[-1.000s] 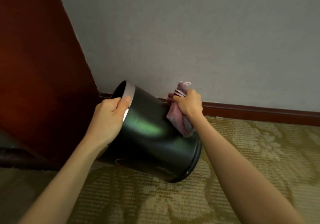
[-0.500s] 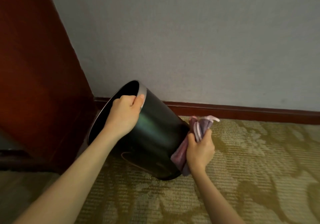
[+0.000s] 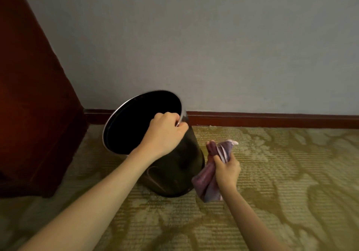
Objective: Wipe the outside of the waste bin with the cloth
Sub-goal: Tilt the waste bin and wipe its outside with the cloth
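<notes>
The black waste bin (image 3: pixel 174 173) stands tilted on the patterned carpet (image 3: pixel 272 173), near the wall (image 3: pixel 194 46) and skirting board (image 3: pixel 272 119), with a dark wooden cabinet (image 3: pixel 29 114) at its left. The left hand (image 3: pixel 165 134) grips its rim. The right hand (image 3: pixel 226 171) clutches the bunched cloth (image 3: pixel 206 184) just beside the bin's lower side.

Grey wall (image 3: pixel 213 46), dark skirting board (image 3: pixel 272 119), patterned carpet (image 3: pixel 291 173), reddish wooden cabinet (image 3: pixel 29 95).

The bin (image 3: pixel 172 165) has swung from lying tilted to nearly upright on the carpet (image 3: pixel 272 173), and the cloth (image 3: pixel 209 175) has slid from its upper side down past its base, now just beside it.
</notes>
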The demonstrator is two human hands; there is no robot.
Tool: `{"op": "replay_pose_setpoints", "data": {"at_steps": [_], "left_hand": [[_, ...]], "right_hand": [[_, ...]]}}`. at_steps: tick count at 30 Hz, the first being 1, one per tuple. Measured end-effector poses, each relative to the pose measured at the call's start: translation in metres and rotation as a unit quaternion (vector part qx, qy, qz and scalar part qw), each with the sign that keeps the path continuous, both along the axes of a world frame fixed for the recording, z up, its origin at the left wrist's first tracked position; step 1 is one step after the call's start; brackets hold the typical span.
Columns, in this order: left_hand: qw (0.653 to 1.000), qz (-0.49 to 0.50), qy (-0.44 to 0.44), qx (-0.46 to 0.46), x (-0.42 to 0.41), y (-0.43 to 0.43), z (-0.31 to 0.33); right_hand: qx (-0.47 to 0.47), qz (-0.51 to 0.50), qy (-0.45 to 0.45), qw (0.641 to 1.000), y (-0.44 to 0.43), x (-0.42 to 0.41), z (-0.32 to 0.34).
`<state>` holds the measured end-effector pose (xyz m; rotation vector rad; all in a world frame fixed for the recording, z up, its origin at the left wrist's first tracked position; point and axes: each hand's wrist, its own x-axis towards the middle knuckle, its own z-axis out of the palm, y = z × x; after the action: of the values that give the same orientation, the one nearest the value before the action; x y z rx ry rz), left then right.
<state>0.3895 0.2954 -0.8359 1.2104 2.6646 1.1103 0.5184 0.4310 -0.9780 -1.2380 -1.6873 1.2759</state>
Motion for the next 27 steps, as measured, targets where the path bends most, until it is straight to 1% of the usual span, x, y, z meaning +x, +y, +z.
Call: {"op": "replay_pose_setpoints", "data": {"at_steps": [2,5,6,8,9,11,12,14,16,18,21,24,27], "left_hand": [[0.998,-0.043,0.007,-0.033,0.009,0.011,-0.006],[0.984,-0.148,-0.01,-0.094,0.029,0.028,-0.019],[0.978,-0.17,0.001,-0.118,0.037,0.035,-0.024],[0.968,-0.176,0.069,-0.162,0.048,0.047,-0.031],[0.967,-0.165,0.095,-0.169,0.05,0.05,-0.033],[0.969,-0.157,0.104,-0.157,0.05,0.048,-0.034],[0.969,-0.163,0.113,-0.148,0.049,0.043,-0.034],[0.96,-0.186,0.161,-0.135,0.047,0.027,-0.033],[0.945,-0.219,0.213,-0.118,0.043,0.007,-0.032],[0.921,-0.252,0.278,-0.105,0.033,-0.016,-0.031],[0.888,-0.269,0.351,-0.127,0.01,-0.048,-0.03],[0.877,-0.261,0.368,-0.166,-0.016,-0.074,-0.027],[0.872,-0.255,0.37,-0.192,-0.034,-0.091,-0.025]], "right_hand": [[0.001,-0.007,0.001,1.0,0.009,0.01,0.0],[0.019,-0.023,-0.006,1.0,0.022,0.024,0.002],[0.022,-0.028,-0.01,0.999,0.026,0.029,0.003],[0.023,-0.036,-0.009,0.999,0.031,0.038,0.004],[0.02,-0.04,-0.009,0.999,0.034,0.043,0.004],[0.008,-0.05,-0.004,0.999,0.037,0.051,0.003],[0.001,-0.056,0.004,0.998,0.037,0.053,0.002],[-0.01,-0.072,0.022,0.997,0.034,0.053,0.003],[-0.018,-0.08,0.035,0.996,0.027,0.05,0.004],[-0.025,-0.072,0.036,0.996,0.02,0.047,0.001],[-0.041,-0.058,0.031,0.997,0.011,0.042,-0.005],[-0.051,-0.048,0.03,0.997,0.0,0.04,-0.005],[-0.036,-0.041,0.034,0.998,-0.011,0.04,-0.002]]}}
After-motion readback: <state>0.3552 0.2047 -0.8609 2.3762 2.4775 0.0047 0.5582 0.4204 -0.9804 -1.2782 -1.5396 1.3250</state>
